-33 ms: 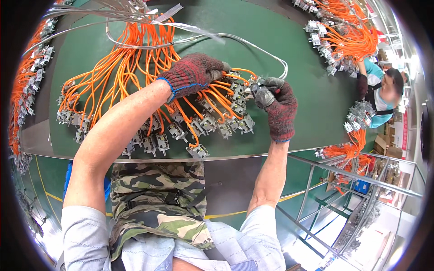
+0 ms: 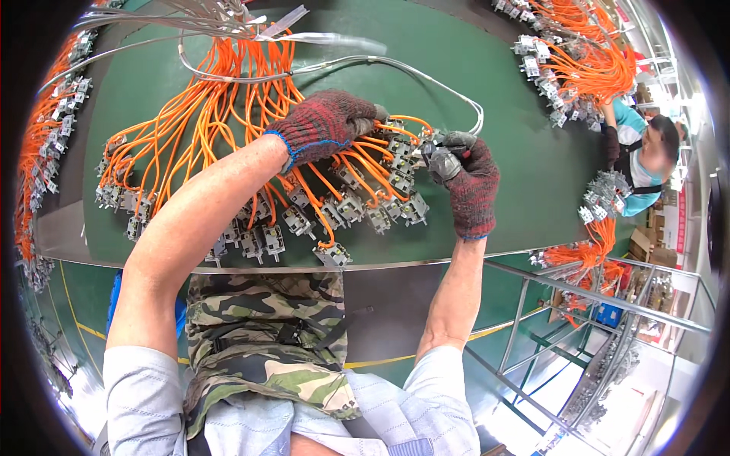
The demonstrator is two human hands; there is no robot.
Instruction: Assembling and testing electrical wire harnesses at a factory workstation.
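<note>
My left hand [image 2: 327, 128], in a dark red and grey knit glove with a blue cuff, reaches over a fan of orange cables [image 2: 205, 114]. Its fingers are closed at an orange cable [image 2: 411, 120] that emerges beyond the fingertips. To the right, my right hand [image 2: 471, 178] wears a similar glove with grey-covered fingertips. Those fingers are bent together beside a small grey connector [image 2: 427, 146]; what they grip is mostly hidden. A pale grey line [image 2: 426, 76] curves down to that hand. Several grey metal-looking connectors [image 2: 350, 205] end the orange cables below my left hand.
All this lies on a green tabletop [image 2: 532, 197]. More orange cable bundles hang at the left edge [image 2: 46, 129] and upper right [image 2: 601, 57]. A co-worker [image 2: 646, 152] is at the right, beside another bundle. Metal rails [image 2: 593, 292] stand at lower right.
A clear plastic strip's free end at the top has swung upward. Both hands stay practically where they were.
</note>
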